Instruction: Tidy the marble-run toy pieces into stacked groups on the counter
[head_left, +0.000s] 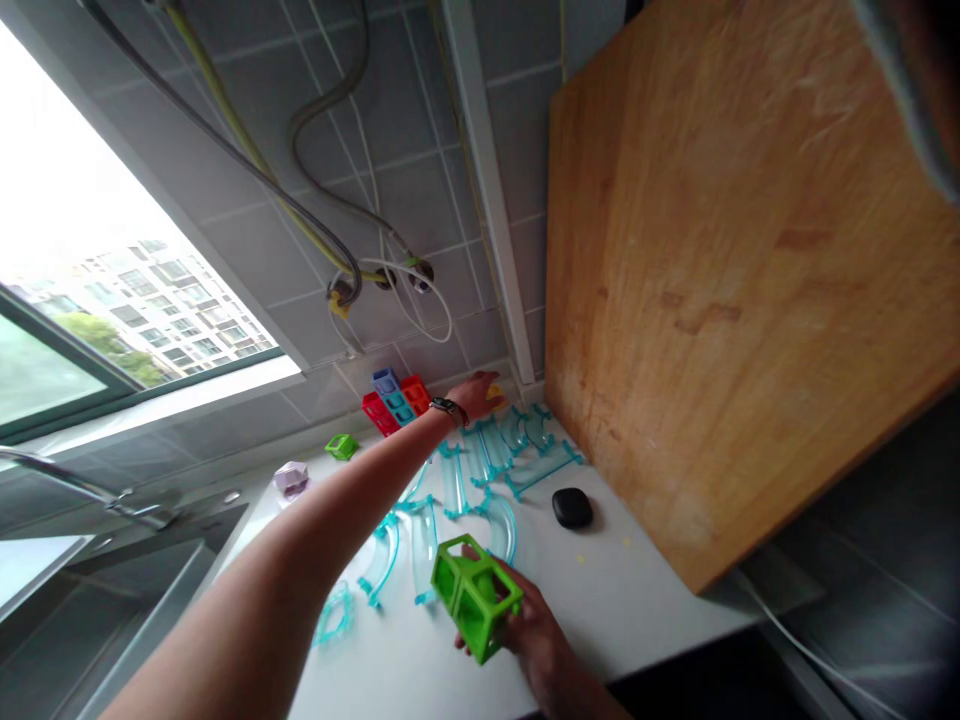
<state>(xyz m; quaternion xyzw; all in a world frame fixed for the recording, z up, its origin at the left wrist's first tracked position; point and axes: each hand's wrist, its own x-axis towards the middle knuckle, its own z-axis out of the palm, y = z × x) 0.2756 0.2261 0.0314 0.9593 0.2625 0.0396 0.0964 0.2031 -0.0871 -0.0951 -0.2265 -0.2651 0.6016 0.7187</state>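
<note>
Far to the left of both hands stands one tap (142, 512). Nearer, just past the left forearm, sits one lilac lump (291, 480), and further along that same side, one loose green block (342, 447). Next, close to the left hand's wrist, I count two red blocks (380, 413), one blue block (385, 380) and at least one cyan block (397, 405), packed together. The left hand (472, 395) wears one watch (447, 405), its face too small to read from here; its fingers stretch over a yellow piece (495, 397), and I can't tell whether they grip it. The two hands are well apart. Between them, and on past the left forearm, lie clear blue tracks (454, 480), at least nine, some straight, some curved. The right hand (532, 625) is closed around one held green block (480, 600), lifted above the white counter (637, 600). Right of that hand lies one black case (572, 508), and beyond it one wooden board (712, 300) rises higher than both hands
</note>
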